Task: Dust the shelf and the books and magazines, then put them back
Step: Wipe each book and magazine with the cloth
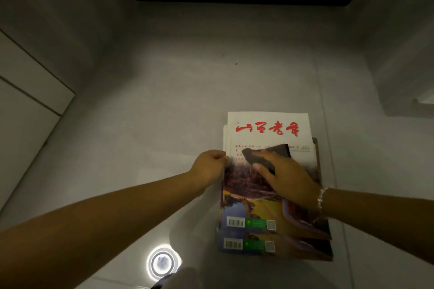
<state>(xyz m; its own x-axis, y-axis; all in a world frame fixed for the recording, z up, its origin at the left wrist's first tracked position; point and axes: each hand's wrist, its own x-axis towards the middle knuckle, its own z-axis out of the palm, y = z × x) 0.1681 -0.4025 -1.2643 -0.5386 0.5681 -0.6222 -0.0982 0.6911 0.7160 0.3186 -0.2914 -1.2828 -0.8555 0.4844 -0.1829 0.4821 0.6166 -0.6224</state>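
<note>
Both hands work the magazine stack (270, 195): my left hand (209, 166) pinches its edge, my right hand (286, 178) presses a dark cloth (265, 152) flat.

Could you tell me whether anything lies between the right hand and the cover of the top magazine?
Yes: a dark cloth lies under the right hand, between its fingers and the top magazine cover. The left hand holds that magazine's left edge directly, with nothing visible between.
</note>
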